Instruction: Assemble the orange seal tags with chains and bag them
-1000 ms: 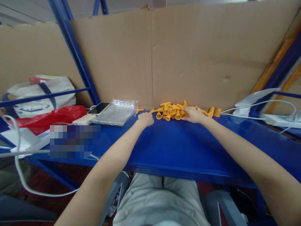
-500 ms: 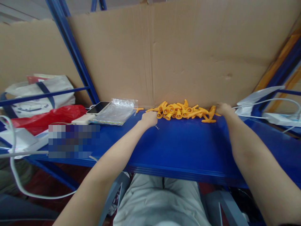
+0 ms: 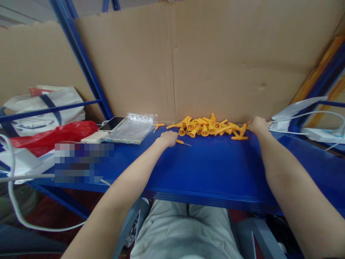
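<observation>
My left hand (image 3: 169, 138) is closed round a corkscrew (image 3: 183, 142). Its ribbed yellow shank and bare metal spiral stick out to the right, just above the blue shelf; the rest is hidden in the fist. In front of both hands lies a heap of yellow plastic corkscrew parts (image 3: 205, 130), several with bell-shaped open ends. My right hand (image 3: 257, 125) is at the heap's right end, fingers curled beside a yellow T-shaped piece (image 3: 239, 137); what they grip is hidden. Left of the heap lies one separate yellow corkscrew (image 3: 159, 125) with a metal tip.
On the left of the blue shelf (image 3: 205, 172) are a clear plastic bag (image 3: 132, 130), a phone (image 3: 113, 124), a white block (image 3: 94, 137) and a red bag (image 3: 64, 133). Cardboard (image 3: 215, 64) stands behind. White cables and a white device (image 3: 320, 136) are at the right.
My left hand has shifted slightly left and turned, so more of the corkscrew's yellow shank and spiral shows. My right hand stays by the heap's right end, its fingers more closely curled.
</observation>
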The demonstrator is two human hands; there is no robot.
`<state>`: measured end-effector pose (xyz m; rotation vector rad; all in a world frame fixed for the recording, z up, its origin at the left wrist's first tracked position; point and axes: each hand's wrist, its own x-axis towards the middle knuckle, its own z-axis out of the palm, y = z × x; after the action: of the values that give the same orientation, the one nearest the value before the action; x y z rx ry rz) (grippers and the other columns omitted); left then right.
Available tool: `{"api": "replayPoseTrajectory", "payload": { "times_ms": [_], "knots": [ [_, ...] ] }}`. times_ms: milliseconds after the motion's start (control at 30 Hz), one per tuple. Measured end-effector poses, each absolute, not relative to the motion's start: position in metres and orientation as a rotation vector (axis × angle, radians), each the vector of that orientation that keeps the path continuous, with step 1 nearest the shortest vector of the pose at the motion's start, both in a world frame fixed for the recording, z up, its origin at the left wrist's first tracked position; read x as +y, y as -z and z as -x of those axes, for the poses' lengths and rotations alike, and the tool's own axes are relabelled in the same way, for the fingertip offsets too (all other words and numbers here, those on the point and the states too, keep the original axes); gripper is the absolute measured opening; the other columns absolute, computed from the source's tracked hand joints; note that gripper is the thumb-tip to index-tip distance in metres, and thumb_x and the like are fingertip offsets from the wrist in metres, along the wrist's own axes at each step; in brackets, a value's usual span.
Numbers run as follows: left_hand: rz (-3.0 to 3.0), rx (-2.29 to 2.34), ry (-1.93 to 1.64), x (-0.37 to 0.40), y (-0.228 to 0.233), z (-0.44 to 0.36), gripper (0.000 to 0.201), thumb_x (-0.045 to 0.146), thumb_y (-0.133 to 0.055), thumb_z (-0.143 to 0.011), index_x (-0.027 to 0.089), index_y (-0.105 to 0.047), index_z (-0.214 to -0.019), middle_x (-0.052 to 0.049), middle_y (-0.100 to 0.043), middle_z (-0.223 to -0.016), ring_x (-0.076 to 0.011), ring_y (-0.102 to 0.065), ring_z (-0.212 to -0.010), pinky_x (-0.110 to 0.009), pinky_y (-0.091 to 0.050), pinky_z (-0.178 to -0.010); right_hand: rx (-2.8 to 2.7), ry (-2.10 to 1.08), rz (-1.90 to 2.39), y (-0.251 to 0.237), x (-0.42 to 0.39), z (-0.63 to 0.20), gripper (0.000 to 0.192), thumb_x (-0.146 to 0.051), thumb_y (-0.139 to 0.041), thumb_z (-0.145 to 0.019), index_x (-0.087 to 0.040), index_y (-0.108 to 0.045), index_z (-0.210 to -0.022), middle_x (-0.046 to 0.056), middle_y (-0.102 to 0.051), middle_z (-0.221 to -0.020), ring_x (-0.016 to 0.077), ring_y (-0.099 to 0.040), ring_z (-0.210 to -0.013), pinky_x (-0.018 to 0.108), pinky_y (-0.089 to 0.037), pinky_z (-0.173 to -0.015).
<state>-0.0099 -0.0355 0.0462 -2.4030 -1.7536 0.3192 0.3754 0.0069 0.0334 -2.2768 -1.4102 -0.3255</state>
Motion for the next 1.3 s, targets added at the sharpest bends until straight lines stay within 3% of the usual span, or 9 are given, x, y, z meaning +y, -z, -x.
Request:
{"api": "replayPoseTrajectory", "payload": {
  "times_ms": [133, 300, 567, 833, 1000, 1133, 1300],
  "knots": [
    [2.441, -1.693, -0.349, -0.035, -0.046, 0.010, 0.040, 0.007, -0.044, -0.090, 0.012, -0.064, -0.124, -0.020, -0.066, -0.128, -0.0293, -0.064, -0.120, -0.035, -0.053, -0.094, -1.233, 0.273, 2.317, -0.053, -0.005, -0.360, 0.030, -0.023, -0.041, -0.097, -0.011, -0.061, -0.117, 0.023, -0.064, -0.119, 0.0286, -0.056, -0.114, 0.052, -0.028, -0.101],
    [2.499, -1.677, -0.374, -0.032, -0.044, 0.010, 0.040, 0.010, -0.044, -0.090, 0.016, -0.061, -0.126, -0.016, -0.065, -0.130, -0.0284, -0.064, -0.118, -0.034, -0.053, -0.094, -1.323, 0.193, 2.187, -0.072, -0.019, -0.333, 0.039, -0.032, -0.052, -0.094, -0.012, -0.055, -0.127, 0.021, -0.065, -0.123, 0.0279, -0.060, -0.113, 0.038, -0.043, -0.091],
    [2.649, -1.597, -0.258, -0.027, -0.039, 0.009, 0.032, 0.020, -0.042, -0.093, 0.020, -0.060, -0.120, -0.011, -0.068, -0.127, -0.0252, -0.066, -0.113, -0.031, -0.051, -0.092, -1.908, 0.116, 1.869, -0.046, -0.033, -0.300, 0.012, -0.024, -0.069, -0.076, -0.021, -0.071, -0.088, 0.007, -0.072, -0.084, 0.0239, -0.070, -0.083, 0.034, -0.054, -0.078],
    [2.733, -1.556, 0.067, -0.023, -0.034, 0.008, 0.031, 0.025, -0.041, -0.097, 0.017, -0.056, -0.123, -0.012, -0.074, -0.110, -0.0233, -0.070, -0.101, -0.030, -0.051, -0.084, -2.211, -0.443, 1.455, -0.013, -0.038, -0.277, 0.012, -0.030, -0.072, -0.074, -0.020, -0.066, -0.076, 0.001, -0.069, -0.074, 0.0189, -0.065, -0.071, 0.033, -0.054, -0.068],
    [2.715, -1.520, 0.188, -0.021, -0.033, 0.007, 0.033, 0.024, -0.041, -0.097, 0.016, -0.054, -0.126, -0.011, -0.075, -0.104, -0.0229, -0.071, -0.098, -0.031, -0.051, -0.086, -2.122, -0.081, 1.524, -0.006, -0.041, -0.262, 0.016, -0.030, -0.074, -0.072, -0.020, -0.061, -0.075, 0.003, -0.068, -0.076, 0.0217, -0.065, -0.072, 0.035, -0.052, -0.070],
    [2.696, -1.507, 0.224, -0.022, -0.033, 0.005, 0.034, 0.025, -0.043, -0.097, 0.015, -0.054, -0.127, -0.012, -0.074, -0.105, -0.0244, -0.070, -0.101, -0.033, -0.051, -0.088, -2.156, 0.184, 1.403, -0.004, -0.041, -0.253, 0.015, -0.026, -0.073, -0.075, -0.020, -0.064, -0.086, 0.008, -0.070, -0.090, 0.0273, -0.068, -0.088, 0.043, -0.053, -0.083],
    [2.677, -1.504, 0.246, -0.023, -0.034, 0.005, 0.034, 0.025, -0.042, -0.097, 0.014, -0.055, -0.126, -0.014, -0.074, -0.107, -0.0263, -0.070, -0.102, -0.035, -0.052, -0.088, -2.136, 0.283, 1.345, -0.002, -0.041, -0.252, 0.018, -0.029, -0.067, -0.084, -0.019, -0.069, -0.099, 0.013, -0.071, -0.103, 0.0315, -0.067, -0.101, 0.049, -0.052, -0.091]
  ]
}}
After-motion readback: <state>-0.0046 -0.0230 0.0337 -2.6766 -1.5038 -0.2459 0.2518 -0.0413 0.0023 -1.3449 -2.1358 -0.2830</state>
